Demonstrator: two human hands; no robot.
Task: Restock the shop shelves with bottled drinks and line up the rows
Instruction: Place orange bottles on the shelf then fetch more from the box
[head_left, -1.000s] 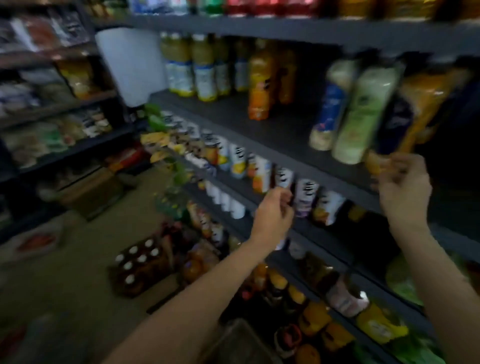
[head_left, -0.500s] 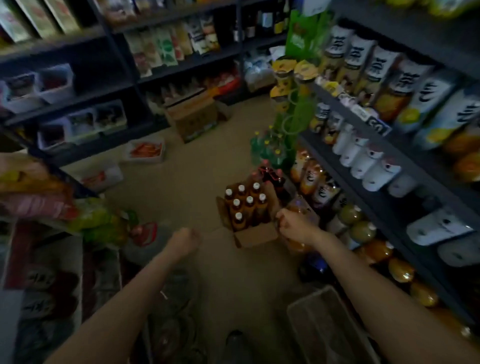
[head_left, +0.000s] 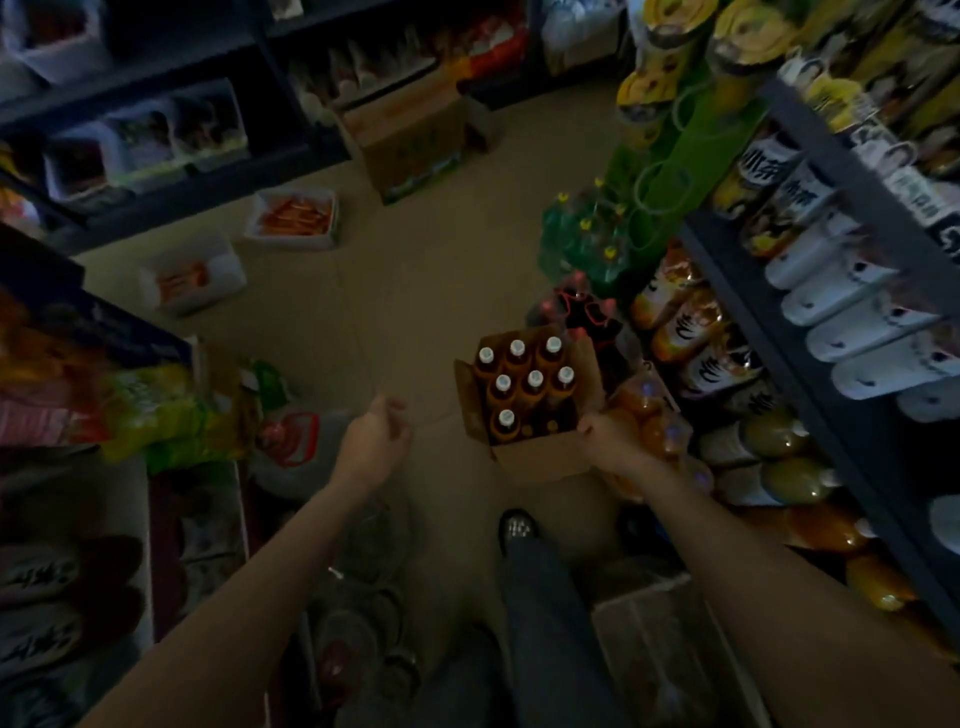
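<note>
An open cardboard box (head_left: 540, 460) stands on the floor and holds several brown bottles with white caps (head_left: 532, 382). My left hand (head_left: 374, 441) hovers left of the box, fingers loosely curled and holding nothing. At the box's front right corner is my right hand (head_left: 613, 444), lying over a wrapped pack of orange drinks (head_left: 649, 415). Its fingers point toward the box edge and their grip is hidden. The drinks shelf (head_left: 810, 332) on the right carries rows of bottles lying on their sides.
Green bottle packs (head_left: 582, 239) and a dark pack stand beyond the box. A larger carton (head_left: 410, 140) and white trays (head_left: 293, 218) sit on the floor farther off. Snack shelves are on the left; my shoe (head_left: 517, 530) and a crate (head_left: 670, 654) are near my feet.
My view swung from the upper drink shelf down to the floor. Both hands dropped from the shelf toward the bottle box; the box is now closer and my left hand has opened slightly.
</note>
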